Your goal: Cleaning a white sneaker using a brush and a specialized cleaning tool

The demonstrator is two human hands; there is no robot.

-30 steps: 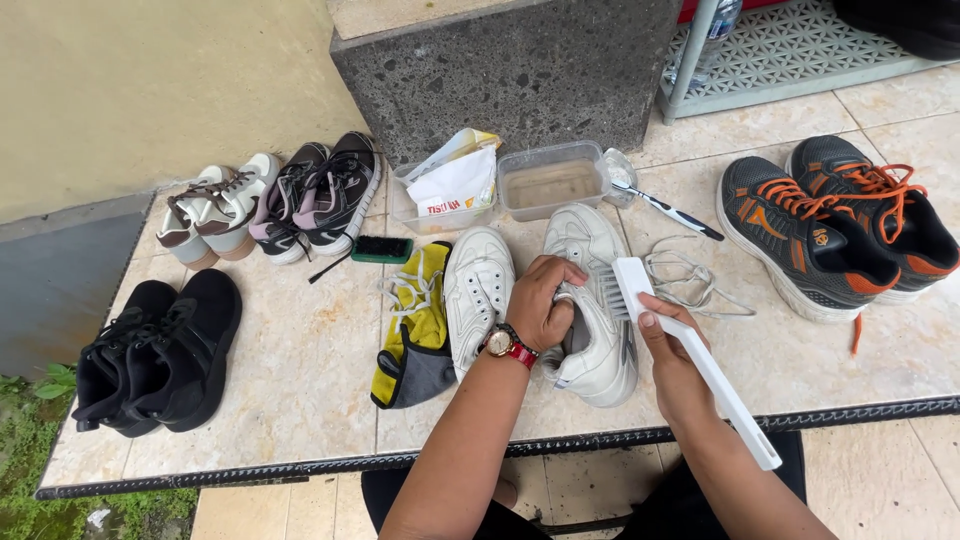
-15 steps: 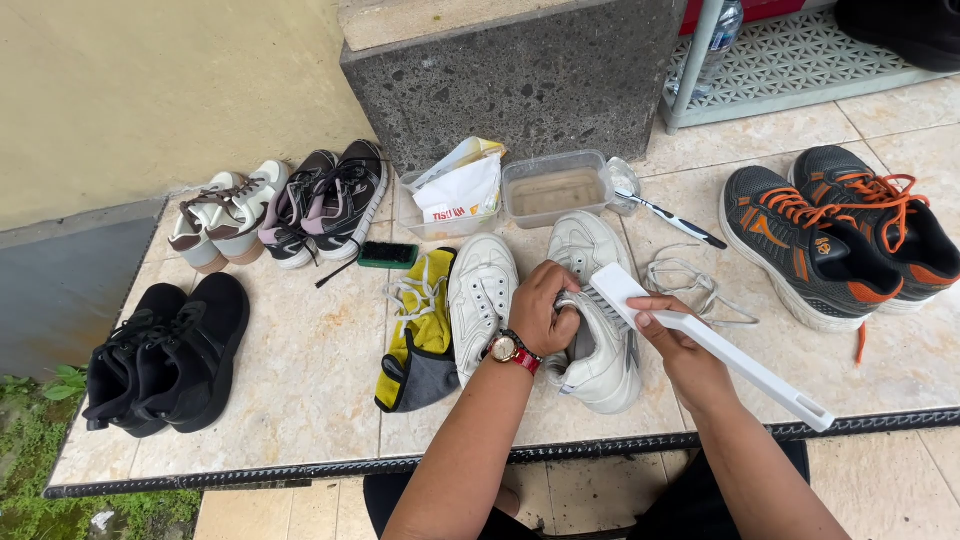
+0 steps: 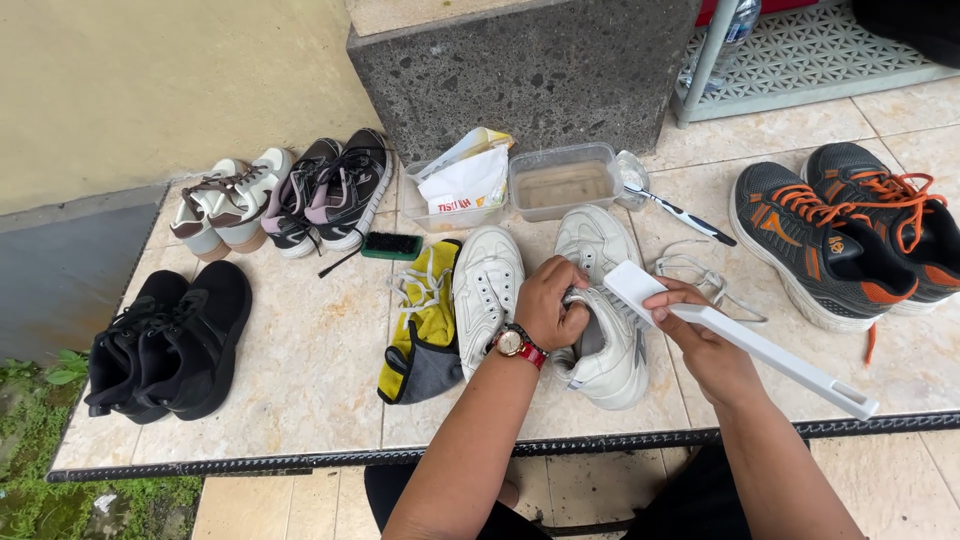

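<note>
My left hand, with a red-strapped watch on the wrist, grips the opening of a white sneaker that lies on the tiled table. My right hand holds a long white brush by its handle; the bristle end presses down on the sneaker's side. A second white sneaker lies just left of my left hand. Loose white laces lie to the right of the brushed shoe.
A yellow and grey cloth, a green-backed brush, a tub of murky water, a tub with packets and a toothbrush lie behind. Black shoes, beige shoes, dark pink-lined shoes and orange-laced shoes surround.
The brush has tipped from nearly upright to lying flatter, its handle swinging out to the right and its head now down on the sneaker. My left hand keeps its hold.
</note>
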